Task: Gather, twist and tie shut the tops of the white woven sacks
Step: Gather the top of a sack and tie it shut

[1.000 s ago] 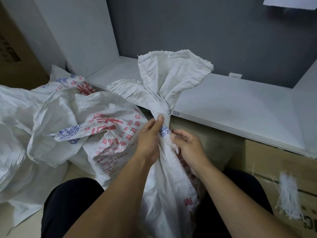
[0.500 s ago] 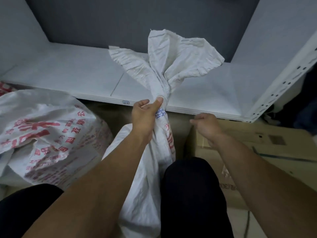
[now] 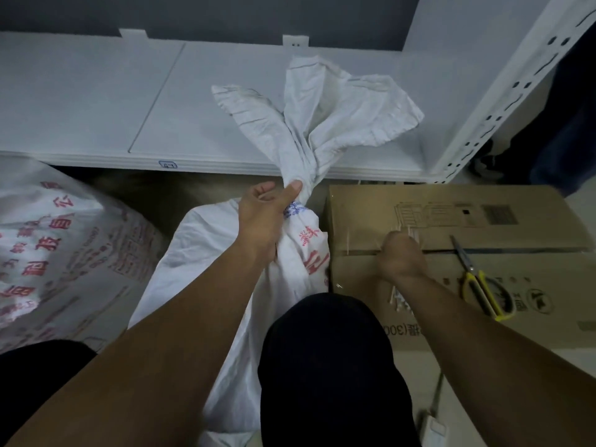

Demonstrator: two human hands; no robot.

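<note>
White woven sack [image 3: 225, 253] stands between the knees, its neck twisted and gripped by the left hand [image 3: 264, 217]. The right hand [image 3: 401, 256] has left the neck and now lies curled on the carton [image 3: 451, 208] among pale ties [image 3: 399, 300]. Whether it holds one cannot be told. Tying is judged next. The sack's red and blue print is unreadable. The carton shows a partial "(30".

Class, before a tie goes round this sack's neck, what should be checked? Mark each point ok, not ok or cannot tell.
1. Top of the white woven sack gathered and twisted into a neck: ok.
2. Neck gripped by the left hand: ok.
3. Tie held in the right hand: cannot tell; it is curled among thin white strips on the brown cardboard box.
4. Tie round the neck: not ok, none there.
5. Yellow-handled scissors at hand on the box: ok.
</note>
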